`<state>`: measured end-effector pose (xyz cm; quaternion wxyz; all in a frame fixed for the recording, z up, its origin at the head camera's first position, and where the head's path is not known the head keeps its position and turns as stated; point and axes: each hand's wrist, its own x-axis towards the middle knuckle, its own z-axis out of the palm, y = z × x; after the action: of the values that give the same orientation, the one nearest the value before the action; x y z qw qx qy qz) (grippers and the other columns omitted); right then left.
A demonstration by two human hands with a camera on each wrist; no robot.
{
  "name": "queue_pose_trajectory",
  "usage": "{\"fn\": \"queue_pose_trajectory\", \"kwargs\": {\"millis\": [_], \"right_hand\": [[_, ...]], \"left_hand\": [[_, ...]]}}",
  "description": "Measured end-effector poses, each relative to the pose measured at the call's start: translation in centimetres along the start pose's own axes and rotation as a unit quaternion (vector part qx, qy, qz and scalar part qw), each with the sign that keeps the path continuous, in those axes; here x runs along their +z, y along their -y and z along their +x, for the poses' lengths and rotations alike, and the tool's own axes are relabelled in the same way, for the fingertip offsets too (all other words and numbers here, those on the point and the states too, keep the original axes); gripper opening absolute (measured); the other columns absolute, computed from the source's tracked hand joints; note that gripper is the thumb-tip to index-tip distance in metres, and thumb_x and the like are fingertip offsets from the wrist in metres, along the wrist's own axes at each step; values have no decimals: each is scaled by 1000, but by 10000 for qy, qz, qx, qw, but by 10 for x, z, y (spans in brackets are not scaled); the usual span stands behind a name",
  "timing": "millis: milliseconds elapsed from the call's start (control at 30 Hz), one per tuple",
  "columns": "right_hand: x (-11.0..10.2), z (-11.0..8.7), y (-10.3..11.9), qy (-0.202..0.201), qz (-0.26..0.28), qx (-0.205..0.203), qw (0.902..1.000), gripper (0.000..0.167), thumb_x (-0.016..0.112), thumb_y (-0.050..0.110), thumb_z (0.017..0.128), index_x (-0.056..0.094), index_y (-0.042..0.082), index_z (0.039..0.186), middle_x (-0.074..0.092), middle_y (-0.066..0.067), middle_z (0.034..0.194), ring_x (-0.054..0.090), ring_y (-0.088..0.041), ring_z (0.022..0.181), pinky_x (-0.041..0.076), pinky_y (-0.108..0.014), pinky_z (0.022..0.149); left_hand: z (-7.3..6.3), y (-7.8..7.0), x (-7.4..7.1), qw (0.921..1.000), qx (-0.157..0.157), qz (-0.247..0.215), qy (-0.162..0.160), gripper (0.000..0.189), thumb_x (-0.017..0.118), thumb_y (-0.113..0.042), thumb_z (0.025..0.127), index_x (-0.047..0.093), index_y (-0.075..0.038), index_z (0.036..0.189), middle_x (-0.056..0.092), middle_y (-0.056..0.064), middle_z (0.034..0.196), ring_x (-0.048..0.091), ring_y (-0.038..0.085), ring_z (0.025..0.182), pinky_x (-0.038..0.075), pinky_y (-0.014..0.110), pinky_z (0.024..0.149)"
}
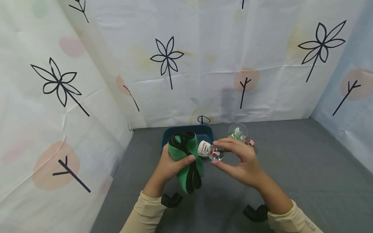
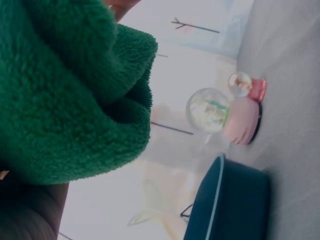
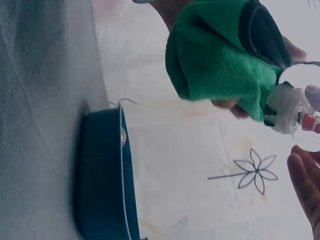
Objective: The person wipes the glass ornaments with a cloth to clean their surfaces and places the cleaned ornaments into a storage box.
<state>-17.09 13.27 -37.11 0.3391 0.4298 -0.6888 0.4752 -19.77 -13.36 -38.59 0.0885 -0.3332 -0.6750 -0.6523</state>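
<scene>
My left hand [image 1: 170,166] grips a bunched green cloth [image 1: 178,154] with black edging, its thumb pressed over the front. Beside it, my right hand [image 1: 242,160] pinches the clear ball of a small snow globe [image 1: 216,153] between thumb and fingers. The globe lies sideways in the air, with its white, red-lettered base [image 1: 204,149] pointing at the cloth and a red figure inside. In the right wrist view, the green cloth [image 3: 220,65] meets the underside of that white base [image 3: 284,107]. Thick folds of cloth [image 2: 75,110] hide much of the left hand in the left wrist view.
Behind the cloth stands a dark blue basin [image 3: 102,175], with a small round thing [image 3: 123,136] showing at its rim. To its right are a larger snow globe with a pink base [image 2: 242,120] and a small globe with a red-pink base [image 2: 257,90]. Patterned fabric [image 1: 198,97] walls the grey table.
</scene>
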Motion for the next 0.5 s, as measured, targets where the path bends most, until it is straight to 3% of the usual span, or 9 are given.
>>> {"fn": "queue_pose_trajectory", "kwargs": {"millis": [133,267,500], "right_hand": [[-5,0,-2,51,-21,295,9995,45,90,17,88,73,-1,126,74,-15,121,68,-10,107,56,-14,94],[-7,-1,-4,224,-45,615,9978,57,91,-8,74,72,0,127,74,-13,121,68,-10,104,56,-16,93],[-2,-2,-11,283,-173,618,9975,60,92,-10,71,73,5,126,76,-9,118,68,-13,95,58,-17,89]], "left_hand": [[-2,-4,-9,9998,-34,-122,-180,48,86,-37,91,68,0,116,75,1,97,77,16,83,66,38,74],[-3,-9,-17,9991,16,-241,-353,53,86,-39,91,67,4,114,76,0,94,78,17,81,66,36,71],[-5,-18,-29,9970,313,-454,-534,56,85,-35,93,64,12,112,79,1,94,80,18,78,66,36,68]]}}
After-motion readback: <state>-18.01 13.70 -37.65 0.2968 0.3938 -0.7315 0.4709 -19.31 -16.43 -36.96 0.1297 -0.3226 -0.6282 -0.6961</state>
